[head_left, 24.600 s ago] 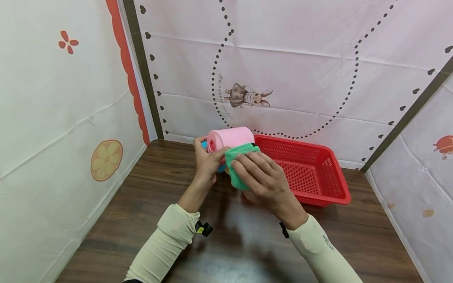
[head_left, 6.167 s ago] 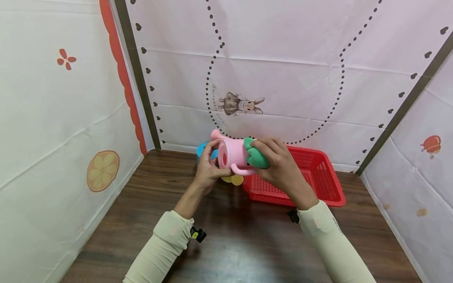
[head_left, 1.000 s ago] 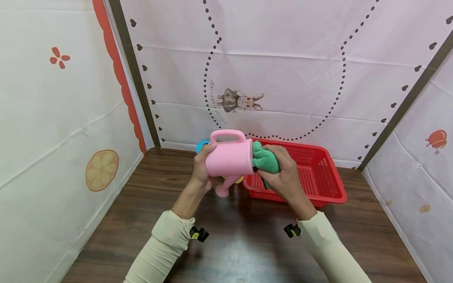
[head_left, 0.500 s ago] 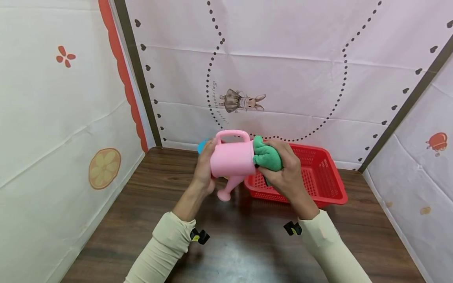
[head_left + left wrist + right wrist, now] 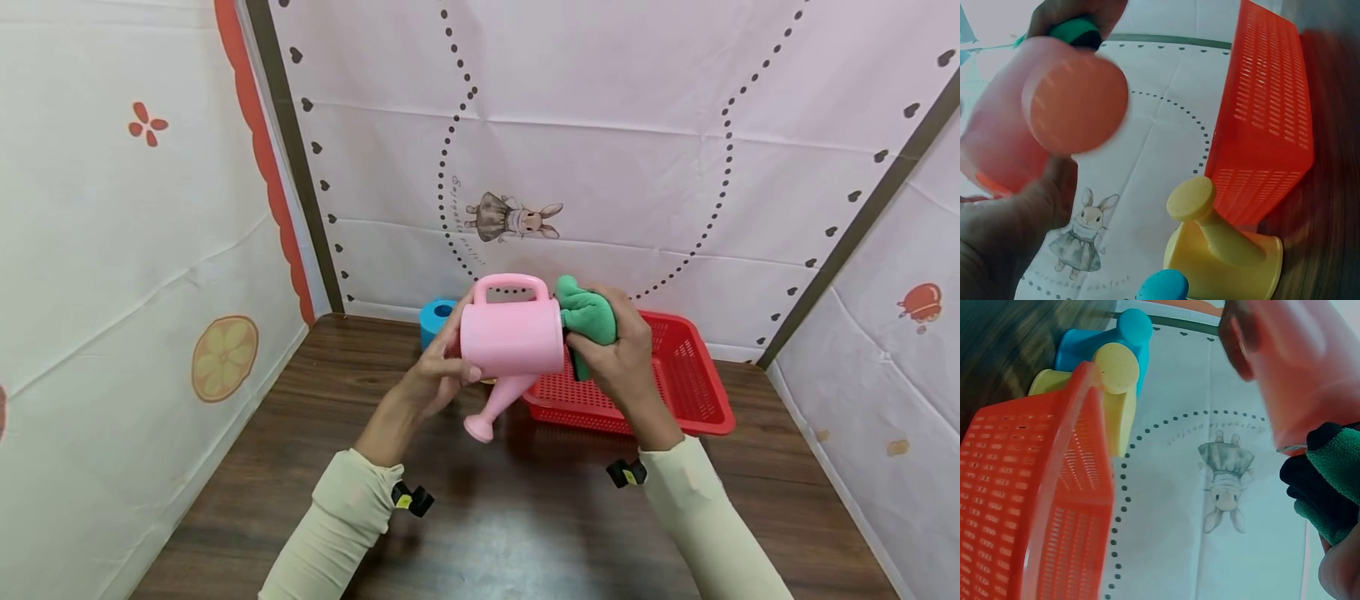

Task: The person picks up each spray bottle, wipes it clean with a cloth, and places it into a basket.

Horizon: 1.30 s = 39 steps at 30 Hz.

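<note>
In the head view a pink watering can [image 5: 513,337] is held on its side above the table, handle up and spout pointing down towards me. My left hand [image 5: 435,379] grips its left end, thumb on the near side; the other fingers are mostly behind the can. My right hand [image 5: 626,346] clutches a bunched green cloth [image 5: 588,315] at the can's right end. The right wrist view shows dark patches on the cloth [image 5: 1341,459] close against the can's rim. The spout's round head [image 5: 1079,103] looms blurred in the left wrist view.
A red perforated basket [image 5: 693,387] stands behind the right hand on the dark wooden table [image 5: 487,533]. To its left are a yellow watering can [image 5: 1229,265] and a blue one [image 5: 435,321]. A printed fabric wall [image 5: 600,167] rises behind them.
Earlier the can's handle faced me and its spout the wall; now it is turned over. In the last second, can and cloth have shifted right, and the left thumb has moved lower on the can.
</note>
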Available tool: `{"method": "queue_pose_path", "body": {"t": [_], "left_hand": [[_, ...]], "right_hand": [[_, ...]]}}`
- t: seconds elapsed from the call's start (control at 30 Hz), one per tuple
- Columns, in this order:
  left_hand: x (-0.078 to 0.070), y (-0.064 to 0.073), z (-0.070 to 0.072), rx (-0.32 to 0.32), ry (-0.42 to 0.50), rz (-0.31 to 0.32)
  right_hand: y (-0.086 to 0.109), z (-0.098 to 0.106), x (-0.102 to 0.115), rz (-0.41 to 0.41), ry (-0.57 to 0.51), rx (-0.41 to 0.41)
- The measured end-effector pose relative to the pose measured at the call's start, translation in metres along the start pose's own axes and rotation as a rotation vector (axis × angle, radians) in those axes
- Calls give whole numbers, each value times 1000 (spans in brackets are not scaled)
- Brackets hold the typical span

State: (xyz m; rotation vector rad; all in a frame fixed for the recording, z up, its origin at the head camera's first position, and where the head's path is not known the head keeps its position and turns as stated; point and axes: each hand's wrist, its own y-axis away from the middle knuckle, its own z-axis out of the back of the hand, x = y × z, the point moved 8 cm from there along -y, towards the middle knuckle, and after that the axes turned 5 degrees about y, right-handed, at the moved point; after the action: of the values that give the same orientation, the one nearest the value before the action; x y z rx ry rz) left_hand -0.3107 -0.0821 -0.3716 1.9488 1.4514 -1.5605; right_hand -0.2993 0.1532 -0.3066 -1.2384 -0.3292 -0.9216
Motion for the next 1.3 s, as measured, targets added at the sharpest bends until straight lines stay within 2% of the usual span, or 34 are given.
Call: {"method": "queue_pose_path", "body": {"t": [0.07, 0.13, 0.3, 0.43, 0.57, 0.7, 0.9, 1.03, 1.3], "left_hand": [[-1, 1, -2, 47, 19, -12], [-2, 2, -1, 56, 39, -29], [-4, 0, 3, 5, 128, -83], [-5, -1, 9, -61, 153, -132], [-4, -6, 15, -126, 135, -150], [-1, -9, 21, -190, 118, -141], [6, -3, 32, -357, 142, -121], [9, -2, 33, -365, 127, -97], [11, 1, 31, -288, 55, -59]], "right_hand": [[1, 0, -6, -25, 0, 5], [2, -2, -10, -39, -6, 14], [8, -8, -18, -55, 8, 40], [12, -13, -17, -42, 29, 59], [17, -17, -12, -20, 53, 77], [22, -19, -8, -9, 60, 86], [24, -19, 2, 38, 49, 73], [22, -16, 12, 76, 61, 62], [16, -11, 24, 113, 19, 64]]}}
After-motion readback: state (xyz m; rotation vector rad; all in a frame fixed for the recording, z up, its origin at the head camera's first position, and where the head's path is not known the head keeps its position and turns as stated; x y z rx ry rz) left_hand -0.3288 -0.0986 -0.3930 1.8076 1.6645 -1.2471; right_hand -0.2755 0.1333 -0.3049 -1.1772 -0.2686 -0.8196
